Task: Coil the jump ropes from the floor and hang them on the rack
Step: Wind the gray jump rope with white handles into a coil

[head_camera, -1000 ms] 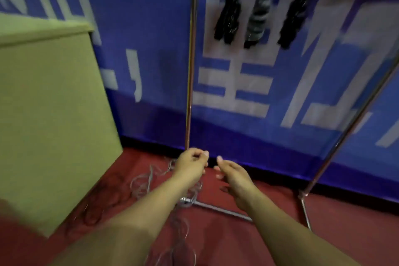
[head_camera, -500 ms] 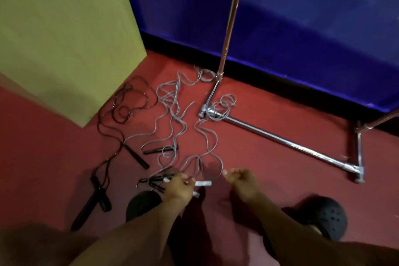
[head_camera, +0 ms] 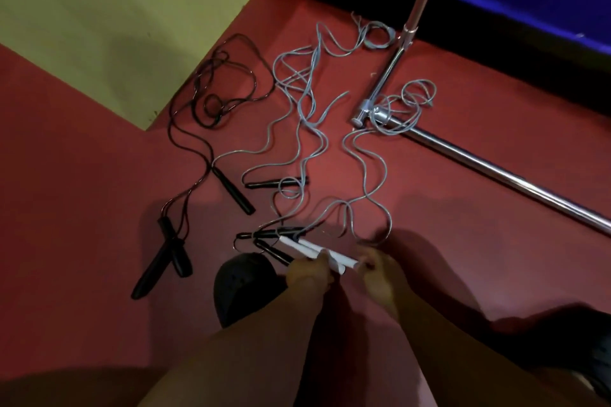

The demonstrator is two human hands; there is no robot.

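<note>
Head view: left hand (head_camera: 305,269) grips white handles (head_camera: 314,249), long axis pointing upper-left.

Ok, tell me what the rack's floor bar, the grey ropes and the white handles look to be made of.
Floor bar: polished, chrome-like metal, with bright mirror glints.
Grey ropes: thin, smooth cord that holds springy kinks, likely plastic-coated.
White handles: smooth matte white cylinders, probably plastic; blur leaves it open.

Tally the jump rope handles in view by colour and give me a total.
black handles: 6
white handles: 2
total: 8
</note>
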